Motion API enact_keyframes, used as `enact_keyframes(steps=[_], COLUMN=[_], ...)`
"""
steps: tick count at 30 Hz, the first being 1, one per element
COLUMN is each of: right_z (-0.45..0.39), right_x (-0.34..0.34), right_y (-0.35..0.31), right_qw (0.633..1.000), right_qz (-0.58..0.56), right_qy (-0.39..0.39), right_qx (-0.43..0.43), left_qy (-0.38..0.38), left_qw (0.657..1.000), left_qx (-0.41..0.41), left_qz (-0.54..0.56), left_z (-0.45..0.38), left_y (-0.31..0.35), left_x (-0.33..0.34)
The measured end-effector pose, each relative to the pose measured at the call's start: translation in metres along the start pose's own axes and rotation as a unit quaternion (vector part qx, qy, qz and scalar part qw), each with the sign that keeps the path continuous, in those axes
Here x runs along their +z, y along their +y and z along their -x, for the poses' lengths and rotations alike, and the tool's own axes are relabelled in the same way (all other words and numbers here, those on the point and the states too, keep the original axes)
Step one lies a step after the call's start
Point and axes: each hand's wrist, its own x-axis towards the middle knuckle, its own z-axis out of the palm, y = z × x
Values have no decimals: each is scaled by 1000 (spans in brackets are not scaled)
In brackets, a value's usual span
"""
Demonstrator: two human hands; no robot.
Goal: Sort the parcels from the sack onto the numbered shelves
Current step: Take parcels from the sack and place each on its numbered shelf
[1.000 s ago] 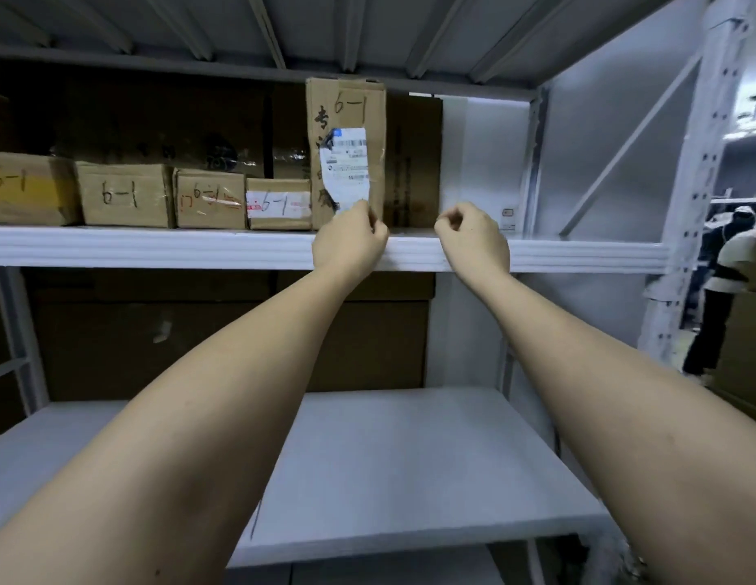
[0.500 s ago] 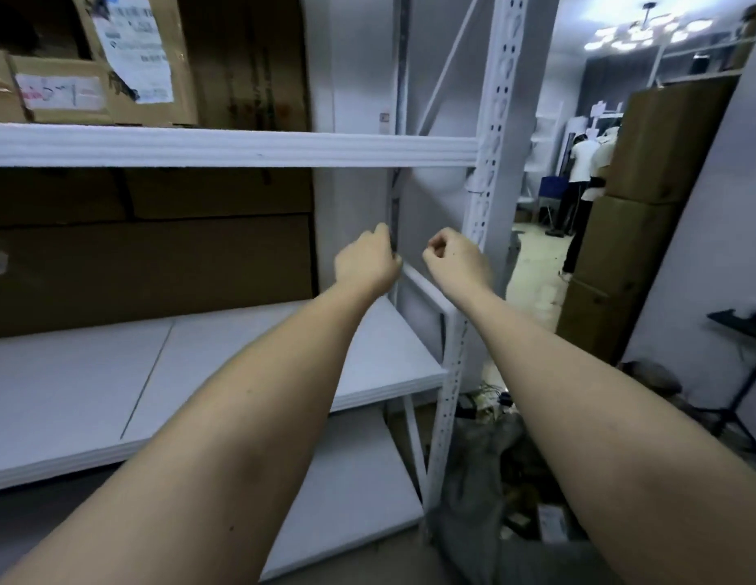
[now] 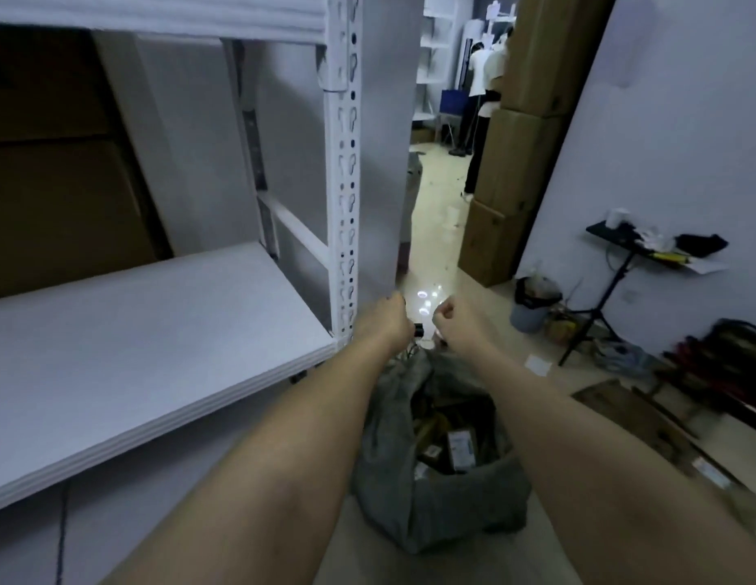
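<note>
A grey sack stands open on the floor below my arms, with several small parcels showing inside its mouth. My left hand and my right hand hang above the far side of the sack, both with fingers curled into loose fists and holding nothing. The white shelf board lies to the left of my left arm, level with it. The rack's perforated upright post stands just left of my left hand.
Tall brown cartons are stacked against the right wall. A bin, a black stand with a tray and clutter crowd the floor at right. People stand down the aisle. Large dark cartons fill the rack's back.
My view has swung down and right from the shelf of 6-1 boxes to the sack on the floor. Both hands came off the shelf edge and dropped, still curled and holding nothing.
</note>
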Motion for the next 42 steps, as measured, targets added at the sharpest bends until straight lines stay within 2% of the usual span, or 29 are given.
enact_keyframes(steps=[6, 17, 21, 26, 32, 38, 42], right_z=[-43, -137, -190, -247, -275, -285, -304], right_x=[11, 27, 31, 41, 78, 123, 162], right_y=[74, 184, 223, 261, 283, 306, 319], right_qw=[990, 942, 917, 892, 861, 840, 846], right_qz=[83, 224, 259, 280, 280, 276, 263], right_qy=[-90, -246, -302, -350, -416, -460, -462], right_qx=[65, 39, -9, -52, -86, -76, -54], left_qy=[-108, -272, -274, -270, -298, -315, -326], left_qw=[994, 959, 952, 948, 931, 923, 914], left_qx=[6, -44, -52, -88, -128, -80, -35], left_qz=[18, -62, -123, -145, -167, -207, -238], left_z=[-65, -146, -178, -197, -203, -222, -243], left_y=[16, 46, 53, 58, 44, 20, -2], left_x=[62, 166, 197, 229, 256, 291, 328])
